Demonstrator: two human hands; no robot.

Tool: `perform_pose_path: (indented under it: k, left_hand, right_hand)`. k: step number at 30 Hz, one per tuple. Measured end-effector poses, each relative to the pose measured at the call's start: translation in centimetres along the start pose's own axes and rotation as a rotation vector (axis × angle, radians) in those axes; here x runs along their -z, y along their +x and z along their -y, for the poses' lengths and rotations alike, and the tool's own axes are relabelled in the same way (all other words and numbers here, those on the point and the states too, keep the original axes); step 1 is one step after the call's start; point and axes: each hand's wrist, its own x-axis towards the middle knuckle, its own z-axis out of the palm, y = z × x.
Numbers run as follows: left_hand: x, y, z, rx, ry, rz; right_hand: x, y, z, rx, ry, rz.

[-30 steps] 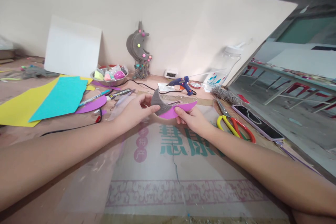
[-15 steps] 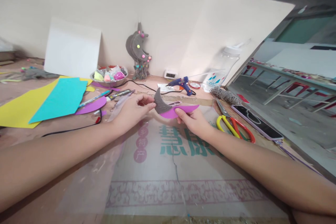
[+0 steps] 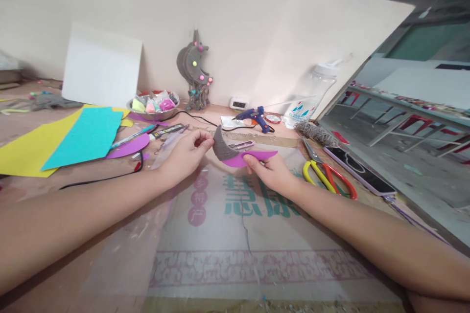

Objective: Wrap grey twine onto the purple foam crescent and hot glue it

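A purple crescent [image 3: 238,159], its left half wrapped in grey yarn [image 3: 223,145], is held above the plastic sheet. My right hand [image 3: 270,168] grips its bare purple end between thumb and fingers. Just left of the wrapped part, my left hand [image 3: 193,151] is closed in a pinch. Whatever is between those fingertips is too small to make out. A pink-handled cutter [image 3: 243,145] lies behind the crescent. The printed plastic sheet [image 3: 220,234] spreads beneath both hands.
Scissors [image 3: 326,171], a phone [image 3: 358,171], a grey yarn bundle [image 3: 315,133] and a bottle [image 3: 312,90] are right. Behind lie a blue glue gun [image 3: 255,117] and a bowl [image 3: 152,116]. A grey moon ornament [image 3: 193,66] hangs there. Cyan [image 3: 84,137] and yellow sheets [image 3: 25,151] lie left.
The crescent has tilted and shifted slightly left and down. My left hand has drawn a little left, its fingers now closer together. The right hand keeps its grip.
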Motion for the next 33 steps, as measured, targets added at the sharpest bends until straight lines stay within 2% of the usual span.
perform_pose_path:
  k: [4, 8, 12, 17, 23, 25, 30, 33]
  left_hand:
    - [0.1, 0.3, 0.9, -0.011, 0.025, -0.064]
    - [0.0, 0.4, 1.6, 0.055, -0.098, -0.106]
    - [-0.1, 0.4, 1.2, 0.067, -0.186, -0.055]
    - [-0.2, 0.2, 0.3, 0.042, -0.094, 0.093]
    - [-0.2, 0.2, 0.6, -0.003, -0.024, 0.106]
    - [-0.2, 0.1, 0.8, -0.010, -0.048, 0.093]
    - [-0.2, -0.1, 0.6, 0.029, -0.126, 0.092]
    - [-0.2, -0.2, 0.4, 0.069, -0.166, 0.117]
  right_hand:
    - [0.0, 0.2, -0.2, -0.001, 0.009, -0.010]
    - [0.0, 0.3, -0.6, -0.055, 0.052, -0.008]
    - [0.1, 0.4, -0.9, -0.113, 0.050, 0.002]
    - [0.1, 0.4, -0.8, -0.117, 0.029, -0.001]
    - [0.0, 0.2, -0.7, -0.180, 0.051, 0.022]
    - [0.2, 0.2, -0.6, -0.183, 0.096, -0.026]
    - [1.0, 0.8, -1.3, -0.125, 0.304, -0.361]
    - [1.0, 1.3, -1.7, -0.166, 0.394, -0.348]
